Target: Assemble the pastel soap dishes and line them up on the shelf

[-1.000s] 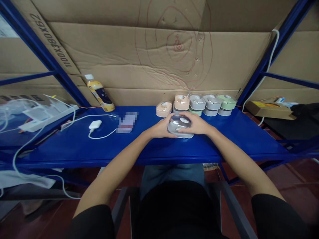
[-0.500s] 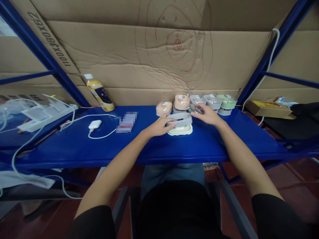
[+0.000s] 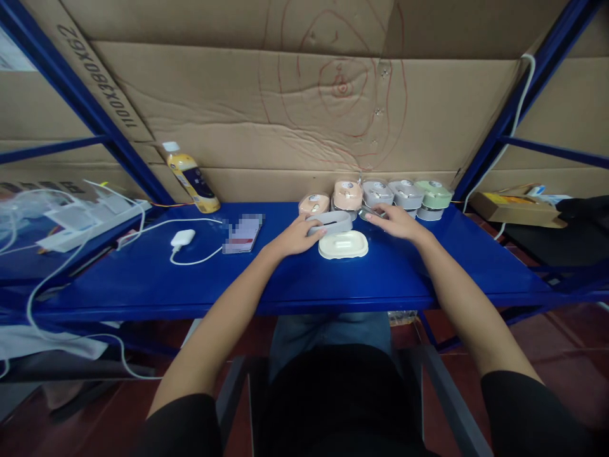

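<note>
Left hand (image 3: 294, 238): fingers pinching grey box (image 3: 335, 225)
Right hand (image 3: 400, 223): fingers pinching clear cover (image 3: 366, 214)
Cream tray (image 3: 343, 244): between, nearer than fingers
Covered boxes (image 3: 347, 195): beyond fingers, some stacked

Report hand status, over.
Left hand holding grey oval piece. Right hand holding clear cover. Cream oval tray on blue table. Stacked boxes close behind.

Now holding a hollow grey oval band (image 3: 340, 219) close behind a cream oval tray (image 3: 343, 244), laid flat on the worktop (image 3: 333, 279), raised mid-tray; gripping a see-through piece (image 3: 365, 214), indistinct, beyond the tray's right end.
</note>
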### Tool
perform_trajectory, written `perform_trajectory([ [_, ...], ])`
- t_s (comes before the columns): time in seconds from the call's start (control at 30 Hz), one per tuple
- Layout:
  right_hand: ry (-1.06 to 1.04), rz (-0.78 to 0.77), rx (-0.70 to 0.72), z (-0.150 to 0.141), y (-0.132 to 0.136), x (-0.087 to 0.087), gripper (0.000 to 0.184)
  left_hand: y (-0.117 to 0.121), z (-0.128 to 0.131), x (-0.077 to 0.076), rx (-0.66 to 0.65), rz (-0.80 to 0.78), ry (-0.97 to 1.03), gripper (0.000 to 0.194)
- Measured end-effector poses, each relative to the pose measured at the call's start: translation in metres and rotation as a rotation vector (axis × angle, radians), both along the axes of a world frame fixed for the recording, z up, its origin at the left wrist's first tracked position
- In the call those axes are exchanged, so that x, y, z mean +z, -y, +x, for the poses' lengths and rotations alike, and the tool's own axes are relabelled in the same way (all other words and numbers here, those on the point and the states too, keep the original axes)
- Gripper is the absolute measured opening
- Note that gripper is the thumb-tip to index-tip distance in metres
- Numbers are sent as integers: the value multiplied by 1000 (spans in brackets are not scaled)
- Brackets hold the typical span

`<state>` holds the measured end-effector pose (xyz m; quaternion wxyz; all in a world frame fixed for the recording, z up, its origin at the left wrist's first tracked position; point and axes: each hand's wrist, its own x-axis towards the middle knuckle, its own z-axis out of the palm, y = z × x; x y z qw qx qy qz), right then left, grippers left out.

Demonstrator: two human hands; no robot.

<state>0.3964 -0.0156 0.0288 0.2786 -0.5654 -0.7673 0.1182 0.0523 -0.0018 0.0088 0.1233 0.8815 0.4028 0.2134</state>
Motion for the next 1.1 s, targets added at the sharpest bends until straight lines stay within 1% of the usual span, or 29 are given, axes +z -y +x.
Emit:
perform_trajectory([
  [0.1,-52,63,-18,-1,1,1,73,10,10,-1,-103,-14,17,57],
  [0.2,-84,103,-20,-2,1,1,75,20,19,-2,-197,-68,4,54],
  [0.27,-86,127,-13,-2,1,0,73,24,23,-2,-229,-89,9,59],
  [0.43,-87,180,36,-5,1,-3,68,28,26,-1,-186,-77,27,87],
  [0.53,-78,198,99,-10,5,-2,67,32,28,0,-164,-59,13,105],
  [0.6,-72,211,151,-15,10,1,67,35,30,0,-157,-23,-1,113],
  [0.73,-46,213,243,-20,19,6,66,37,32,-2,-130,12,-18,125],
  [0.83,-29,196,318,-24,25,8,66,32,32,-5,-151,-20,45,134],
  [0.9,-15,191,353,-29,28,9,69,28,31,-7,-173,-51,97,140],
  [1.0,14,196,399,-41,33,6,74,23,29,-9,-202,-89,141,144],
  [1.1,45,202,420,-52,35,0,77,18,28,-14,-239,-112,176,145],
])
